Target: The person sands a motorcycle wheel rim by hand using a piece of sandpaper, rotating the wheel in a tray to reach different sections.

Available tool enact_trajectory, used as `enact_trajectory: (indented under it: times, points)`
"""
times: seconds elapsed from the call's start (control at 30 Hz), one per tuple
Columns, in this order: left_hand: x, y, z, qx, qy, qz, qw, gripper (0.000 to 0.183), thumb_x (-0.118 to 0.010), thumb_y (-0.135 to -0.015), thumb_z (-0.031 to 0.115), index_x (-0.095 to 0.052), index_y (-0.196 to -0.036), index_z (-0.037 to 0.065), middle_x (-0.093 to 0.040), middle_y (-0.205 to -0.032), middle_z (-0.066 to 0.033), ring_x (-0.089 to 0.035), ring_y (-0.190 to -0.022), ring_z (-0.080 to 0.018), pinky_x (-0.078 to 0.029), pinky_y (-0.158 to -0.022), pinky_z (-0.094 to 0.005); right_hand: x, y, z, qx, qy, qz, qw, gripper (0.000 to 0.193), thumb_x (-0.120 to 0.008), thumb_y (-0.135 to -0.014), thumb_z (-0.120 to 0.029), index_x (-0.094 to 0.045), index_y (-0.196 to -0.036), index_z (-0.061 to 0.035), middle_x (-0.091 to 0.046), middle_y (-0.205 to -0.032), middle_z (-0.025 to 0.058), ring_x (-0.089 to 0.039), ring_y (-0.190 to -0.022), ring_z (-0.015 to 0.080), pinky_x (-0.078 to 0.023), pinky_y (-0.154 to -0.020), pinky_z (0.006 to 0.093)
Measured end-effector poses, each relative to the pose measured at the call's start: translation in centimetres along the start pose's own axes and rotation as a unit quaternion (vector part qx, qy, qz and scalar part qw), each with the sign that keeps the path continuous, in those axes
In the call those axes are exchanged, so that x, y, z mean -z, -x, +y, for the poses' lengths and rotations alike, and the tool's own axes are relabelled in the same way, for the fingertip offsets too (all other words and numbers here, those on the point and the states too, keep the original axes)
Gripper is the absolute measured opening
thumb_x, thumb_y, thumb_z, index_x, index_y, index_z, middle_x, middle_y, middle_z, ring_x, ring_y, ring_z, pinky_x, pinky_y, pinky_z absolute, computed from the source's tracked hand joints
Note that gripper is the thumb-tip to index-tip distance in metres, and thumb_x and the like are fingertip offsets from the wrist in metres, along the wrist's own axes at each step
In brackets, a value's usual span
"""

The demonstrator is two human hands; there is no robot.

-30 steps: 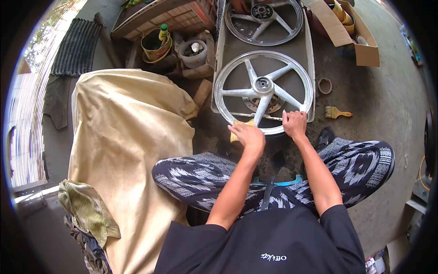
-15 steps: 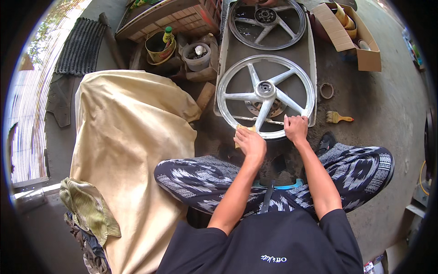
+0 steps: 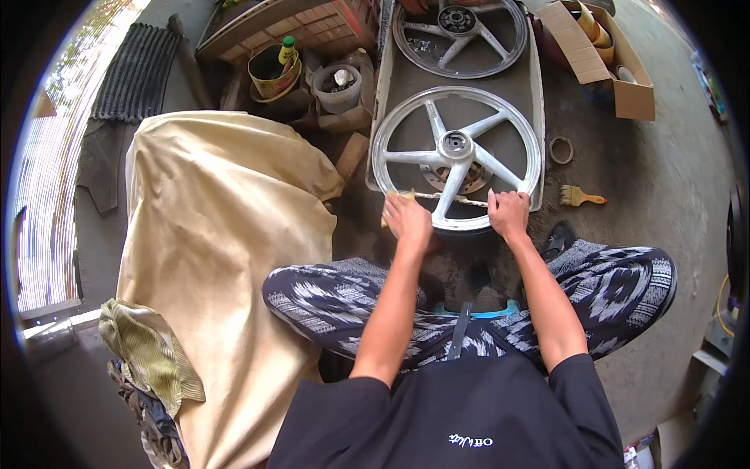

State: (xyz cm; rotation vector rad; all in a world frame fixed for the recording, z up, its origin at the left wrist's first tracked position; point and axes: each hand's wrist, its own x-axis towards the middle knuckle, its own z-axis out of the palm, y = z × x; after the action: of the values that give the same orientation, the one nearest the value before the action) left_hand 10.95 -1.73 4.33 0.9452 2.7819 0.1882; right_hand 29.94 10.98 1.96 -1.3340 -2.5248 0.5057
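Note:
A silvery-white five-spoke motorcycle wheel point(image 3: 410, 157) lies flat in front of me, its near edge jutting over the end of a shallow tray. My left hand point(image 3: 408, 217) is closed over a small yellowish sheet that looks like sandpaper point(image 3: 385, 223), pressed to the rim at the near left. Its palm hides most of the sheet. On the near right of the rim, my right hand point(image 3: 508, 213) grips the wheel with curled fingers. Through the spokes a brake disc point(image 3: 470, 181) shows beneath the wheel.
The tray point(image 3: 378, 98) also bears a greyer wheel point(image 3: 451, 55), with part of someone's hand at the top edge. Right of it are a metal ring point(image 3: 561, 150), a paintbrush point(image 3: 578, 195) and a cardboard box point(image 3: 634, 102). A tan cover point(image 3: 226, 234) and tubs point(image 3: 337, 98) stand left.
My left hand has slid left and slightly away from me along the rim with the sandpaper. My right hand keeps its grip. The other person's hand at the top shows less.

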Motion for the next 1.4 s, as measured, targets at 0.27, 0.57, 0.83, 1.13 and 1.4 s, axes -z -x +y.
enact_trajectory:
  times: [0.27,0.57,0.83,1.13,1.4]
  points:
    - [-1.2,4.1,4.0,-0.006,-0.077,-0.089,0.993,0.06,-0.051,-0.092,0.022,-0.047,-0.136,-0.019,-0.042,-0.148,-0.0321,-0.039,-0.139,-0.0421,-0.027,-0.115,-0.0573,0.3,-0.2,1.7,-0.02,0.011,0.001,1.0,0.042,-0.052,-0.097,-0.029,-0.071,-0.07,-0.0043,-0.069,-0.075,0.0126,-0.064,-0.08,0.0319,-0.041,-0.086,0.0469]
    - [-0.6,0.0,2.3,0.02,-0.099,-0.095,0.99,0.063,-0.053,-0.088,0.021,-0.045,-0.137,-0.019,-0.04,-0.15,-0.0329,-0.041,-0.137,-0.0426,-0.032,-0.112,-0.0567,0.5,-0.2,0.7,-0.021,0.012,-0.009,1.0,0.044,-0.051,-0.097,-0.029,-0.072,-0.068,-0.0036,-0.07,-0.075,0.0129,-0.065,-0.08,0.0316,-0.041,-0.088,0.0456]
    - [0.2,-1.2,0.1,0.019,-0.011,-0.08,0.997,0.056,-0.052,-0.088,0.019,-0.052,-0.131,-0.017,-0.049,-0.139,-0.0318,-0.049,-0.13,-0.0439,-0.036,-0.109,-0.0593,0.2,-0.3,-0.1,-0.005,0.005,-0.004,1.0,0.042,-0.051,-0.098,-0.029,-0.071,-0.069,-0.0061,-0.07,-0.075,0.0112,-0.064,-0.079,0.0307,-0.041,-0.088,0.0459]
    - [-0.8,4.4,2.8,-0.023,-0.033,-0.09,0.995,0.064,-0.053,-0.088,0.019,-0.043,-0.139,-0.018,-0.037,-0.152,-0.0348,-0.045,-0.135,-0.044,-0.035,-0.112,-0.0543,0.1,-0.2,1.5,-0.009,0.005,0.014,1.0,0.041,-0.052,-0.097,-0.029,-0.072,-0.069,-0.0056,-0.07,-0.075,0.0115,-0.064,-0.078,0.0314,-0.041,-0.087,0.0458]
    - [0.3,-5.2,-1.2,0.02,-0.001,-0.086,0.996,0.066,-0.052,-0.088,0.019,-0.04,-0.144,-0.015,-0.039,-0.155,-0.0251,-0.045,-0.136,-0.0396,-0.038,-0.106,-0.0599,0.4,-0.6,0.3,-0.019,0.002,-0.024,1.0,0.043,-0.052,-0.097,-0.031,-0.073,-0.071,-0.0027,-0.071,-0.078,0.0126,-0.065,-0.082,0.0301,-0.04,-0.091,0.0448]
